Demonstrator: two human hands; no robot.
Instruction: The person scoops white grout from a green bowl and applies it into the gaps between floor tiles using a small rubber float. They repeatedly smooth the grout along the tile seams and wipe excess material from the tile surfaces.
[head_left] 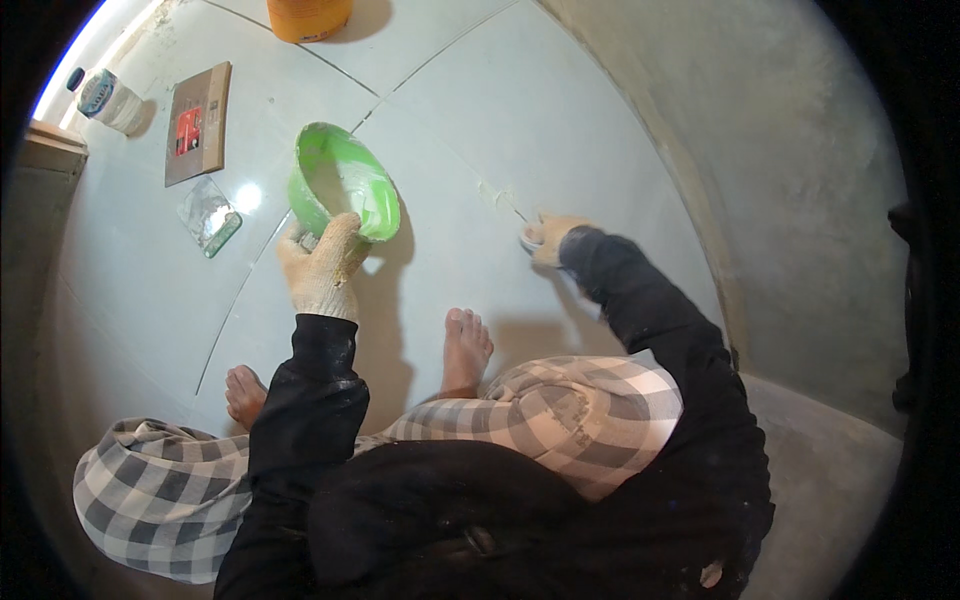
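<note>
My left hand (325,268), in a cream knit glove, grips the near rim of a green plastic bowl (384,205), thumb over the edge. The bowl is tilted and holds whitish paste, which also coats its inner wall. At the right, my right hand (555,240), gloved too, is closed low over the tiled floor (450,130). A small pale-edged thing shows at its fingers, too small and blurred to name. Just beyond those fingers, a smear of paste (495,194) lies along a thin tile joint.
A clear bottle with a dark cap (108,100), a brown board (200,120) and a small glassy block (212,222) are at the left. An orange tub (308,18) stands at the far edge. A grey wall (790,190) bounds the right; my bare feet (466,350) are near.
</note>
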